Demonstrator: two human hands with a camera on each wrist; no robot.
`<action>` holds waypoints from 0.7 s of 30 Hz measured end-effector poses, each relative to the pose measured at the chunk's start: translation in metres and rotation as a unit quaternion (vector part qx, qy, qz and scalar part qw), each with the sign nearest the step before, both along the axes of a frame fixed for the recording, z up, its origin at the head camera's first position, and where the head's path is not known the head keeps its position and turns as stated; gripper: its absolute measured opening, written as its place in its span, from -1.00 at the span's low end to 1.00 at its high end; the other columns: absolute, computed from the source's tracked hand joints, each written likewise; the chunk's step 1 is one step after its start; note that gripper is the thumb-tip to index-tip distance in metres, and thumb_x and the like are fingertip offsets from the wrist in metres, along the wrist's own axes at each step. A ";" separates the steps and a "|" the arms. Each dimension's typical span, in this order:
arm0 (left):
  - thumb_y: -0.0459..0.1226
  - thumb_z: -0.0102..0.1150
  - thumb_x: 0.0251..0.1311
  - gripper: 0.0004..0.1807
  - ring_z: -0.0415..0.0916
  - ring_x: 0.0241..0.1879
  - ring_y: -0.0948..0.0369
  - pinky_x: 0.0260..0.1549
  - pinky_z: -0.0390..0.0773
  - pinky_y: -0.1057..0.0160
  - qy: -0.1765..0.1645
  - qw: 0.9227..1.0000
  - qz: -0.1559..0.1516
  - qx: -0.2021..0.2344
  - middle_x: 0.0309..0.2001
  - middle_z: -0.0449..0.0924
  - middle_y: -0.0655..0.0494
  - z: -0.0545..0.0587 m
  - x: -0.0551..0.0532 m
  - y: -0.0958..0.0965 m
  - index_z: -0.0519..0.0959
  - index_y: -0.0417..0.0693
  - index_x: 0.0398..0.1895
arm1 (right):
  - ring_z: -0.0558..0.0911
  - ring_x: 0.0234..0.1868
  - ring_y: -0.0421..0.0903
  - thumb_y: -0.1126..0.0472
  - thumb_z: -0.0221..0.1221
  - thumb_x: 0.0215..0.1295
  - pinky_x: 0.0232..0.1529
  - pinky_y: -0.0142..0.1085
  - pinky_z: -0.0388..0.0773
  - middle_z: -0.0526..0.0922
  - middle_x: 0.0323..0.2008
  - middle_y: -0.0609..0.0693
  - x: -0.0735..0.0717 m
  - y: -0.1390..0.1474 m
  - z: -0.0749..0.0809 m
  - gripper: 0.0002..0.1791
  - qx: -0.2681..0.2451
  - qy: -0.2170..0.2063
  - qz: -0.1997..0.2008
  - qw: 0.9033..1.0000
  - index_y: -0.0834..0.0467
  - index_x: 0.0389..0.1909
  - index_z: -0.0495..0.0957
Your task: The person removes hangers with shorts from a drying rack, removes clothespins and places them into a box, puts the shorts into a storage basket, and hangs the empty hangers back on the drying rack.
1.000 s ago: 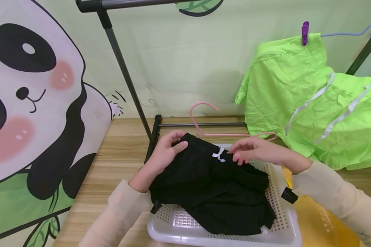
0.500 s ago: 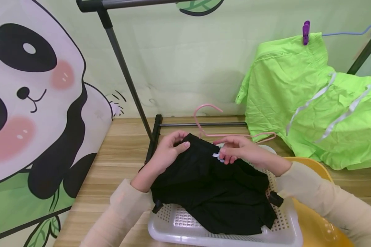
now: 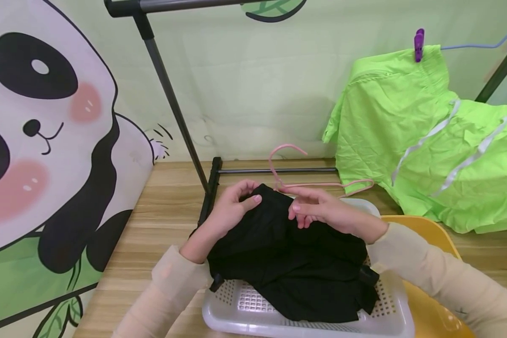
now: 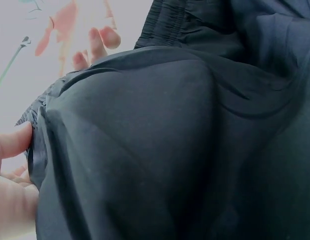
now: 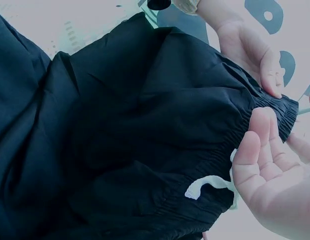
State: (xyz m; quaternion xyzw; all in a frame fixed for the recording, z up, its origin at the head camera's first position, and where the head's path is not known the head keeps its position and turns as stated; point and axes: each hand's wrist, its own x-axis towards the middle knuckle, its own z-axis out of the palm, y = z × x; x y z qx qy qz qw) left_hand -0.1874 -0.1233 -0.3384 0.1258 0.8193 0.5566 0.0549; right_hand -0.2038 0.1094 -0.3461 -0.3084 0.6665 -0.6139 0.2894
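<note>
Black shorts [image 3: 279, 249] with a gathered elastic waistband lie partly in and over a white perforated basket [image 3: 245, 324]. My left hand [image 3: 232, 209] pinches the waistband's left end between thumb and fingers. In the head view my right hand [image 3: 321, 211] hovers over the waistband's middle. Its index finger points left, close to the neck of a pink hanger [image 3: 321, 183]; contact cannot be told. The right wrist view shows this hand's fingers loosely bent, with no cloth between them, beside the white drawstring [image 5: 207, 184]. The hanger's left part is hidden behind the shorts.
Light green shorts [image 3: 405, 122] hang at the right, held by a purple clothespin [image 3: 418, 45] on a blue hanger [image 3: 477, 46]. A dark rack post [image 3: 173, 103] rises behind my left hand. A yellow basin [image 3: 426, 291] stands right of the basket.
My right hand has moved left along the waistband, past the white bow, which it now covers in the head view. The pink hanger has shifted slightly right. My left hand keeps its pinch.
</note>
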 end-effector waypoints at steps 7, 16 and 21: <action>-0.35 0.00 0.17 -0.76 0.37 -0.15 0.09 -0.10 0.35 0.18 0.001 1.000 -0.006 -0.007 -0.18 0.51 -0.11 -0.001 0.000 0.000 0.43 -0.21 -0.09 | 0.54 -0.44 -0.18 0.12 -0.02 0.28 -0.37 -0.37 0.47 0.55 -0.35 -0.05 0.001 -0.004 0.001 -0.33 -0.029 -0.032 0.023 0.999 0.27 0.32 -0.05; -0.32 0.03 0.16 -0.74 0.37 -0.09 0.09 -0.03 0.34 0.12 0.005 1.000 -0.016 -0.017 -0.13 0.49 -0.08 0.001 0.001 0.001 0.43 -0.19 -0.07 | 0.51 -0.46 -0.20 0.16 -0.05 0.29 -0.37 -0.39 0.45 0.51 -0.33 -0.05 0.003 -0.008 0.000 -0.35 -0.056 -0.054 0.005 0.997 0.26 0.32 -0.05; -0.32 0.04 0.15 -0.74 0.37 -0.11 0.09 -0.05 0.36 0.12 0.001 1.000 -0.019 -0.015 -0.12 0.49 -0.08 0.001 0.001 0.000 0.43 -0.19 -0.07 | 0.50 -0.44 -0.22 0.22 -0.04 0.28 -0.38 -0.39 0.44 0.49 -0.28 -0.05 0.003 -0.009 -0.001 -0.53 -0.099 -0.052 -0.032 0.993 0.06 0.23 0.21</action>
